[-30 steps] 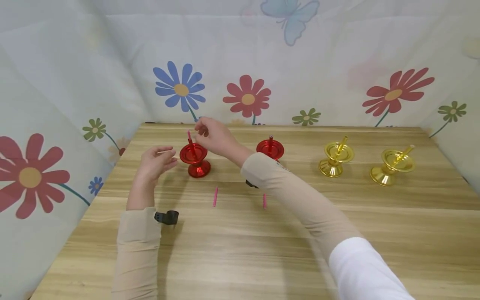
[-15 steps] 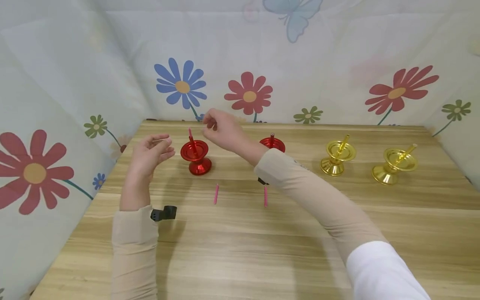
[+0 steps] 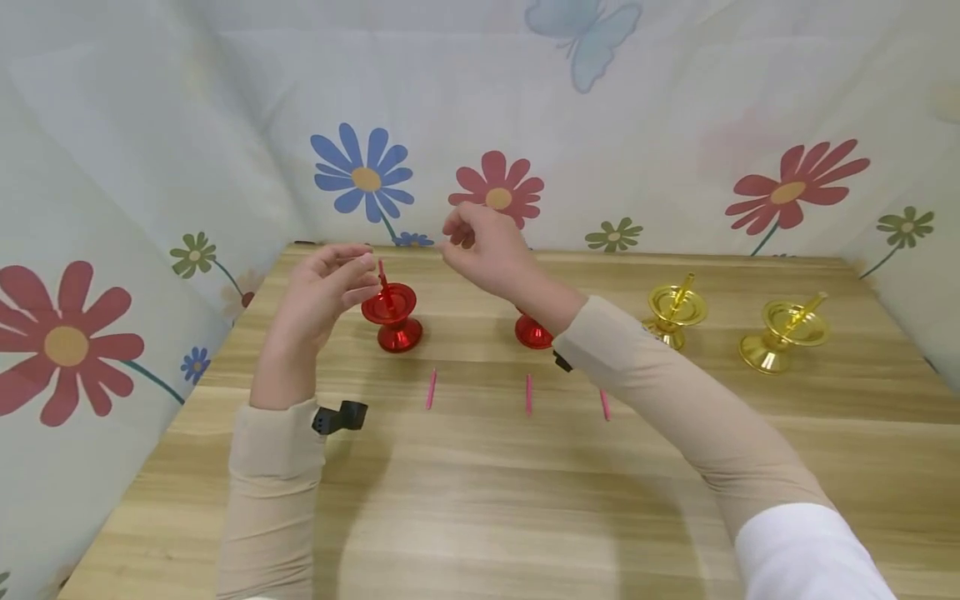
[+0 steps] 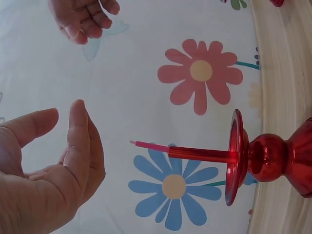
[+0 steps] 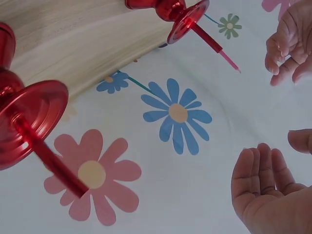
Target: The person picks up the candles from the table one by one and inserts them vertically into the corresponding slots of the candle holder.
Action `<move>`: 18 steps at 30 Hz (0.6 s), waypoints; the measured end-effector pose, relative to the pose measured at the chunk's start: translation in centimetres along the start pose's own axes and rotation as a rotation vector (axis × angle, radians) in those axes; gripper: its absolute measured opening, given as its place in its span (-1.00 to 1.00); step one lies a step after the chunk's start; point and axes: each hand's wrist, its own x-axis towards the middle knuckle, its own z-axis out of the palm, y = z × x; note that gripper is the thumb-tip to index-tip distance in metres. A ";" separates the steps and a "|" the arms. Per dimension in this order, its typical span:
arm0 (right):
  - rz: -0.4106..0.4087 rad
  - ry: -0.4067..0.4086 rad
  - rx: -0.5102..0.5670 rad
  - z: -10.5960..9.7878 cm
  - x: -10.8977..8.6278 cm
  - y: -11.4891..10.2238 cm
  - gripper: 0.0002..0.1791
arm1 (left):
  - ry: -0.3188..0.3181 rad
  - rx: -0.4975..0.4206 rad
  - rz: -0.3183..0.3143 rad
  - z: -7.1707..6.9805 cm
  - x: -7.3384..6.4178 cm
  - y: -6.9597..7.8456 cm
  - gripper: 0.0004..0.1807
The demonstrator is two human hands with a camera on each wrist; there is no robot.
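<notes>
My left hand (image 3: 318,292) hovers beside the left red candle holder (image 3: 399,333), fingers loosely bent and holding nothing. A thin pink candle (image 4: 152,146) stands in that holder's upright tube, tilted slightly. In the head view my left fingertips overlap the holder's left side, but the left wrist view shows them apart from the candle. My right hand (image 3: 495,254) is raised with relaxed fingers, between the two red holders, and grips nothing. The second red candle holder (image 5: 34,122) shows a tube with no candle sticking out; in the head view my right hand and wrist hide its upper part.
Several pink candles lie on the wooden table (image 3: 465,500): one on the left (image 3: 431,389), one in the middle (image 3: 529,394), one beside my right sleeve (image 3: 605,405). Two gold candle holders, one nearer (image 3: 677,304) and one farther right (image 3: 783,333), stand at the right. A flowered cloth (image 3: 480,100) hangs behind.
My right hand has drawn away to the right and up from the left red holder. My left hand has risen and shifted closer to it. A third loose candle has come into view.
</notes>
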 end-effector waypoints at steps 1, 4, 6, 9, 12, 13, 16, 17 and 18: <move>0.002 0.008 0.002 -0.1 -0.3 0.1 -0.79 | -0.026 -0.027 -0.013 0.1 0.0 -0.1 -0.83; 0.007 0.032 -0.004 -0.7 -1.1 0.4 -0.80 | -0.099 -0.091 -0.040 0.4 0.2 -0.4 -0.86; 0.009 0.046 -0.013 -1.2 -1.6 0.5 -0.79 | -0.138 -0.124 -0.053 0.7 0.5 -0.5 -0.86; 0.011 0.079 -0.026 -2.3 -2.3 0.6 -0.78 | -0.172 -0.109 -0.062 1.3 1.0 -0.4 -0.84; 0.015 0.107 -0.040 -3.4 -3.1 0.9 -0.79 | -0.184 -0.048 -0.076 2.2 1.6 -0.4 -0.78; 0.018 0.110 -0.038 -3.7 -3.4 1.0 -0.79 | -0.184 -0.023 -0.083 2.5 1.7 -0.4 -0.75; 0.029 0.107 -0.047 -4.3 -4.1 1.5 -0.80 | -0.191 0.057 -0.110 3.4 2.2 -0.5 -0.65; 0.033 0.106 -0.048 -4.5 -4.3 1.7 -0.80 | -0.195 0.075 -0.119 3.6 2.3 -0.6 -0.61; 0.040 0.105 -0.050 -4.6 -4.6 1.9 -0.79 | -0.201 0.092 -0.126 3.9 2.5 -0.7 -0.58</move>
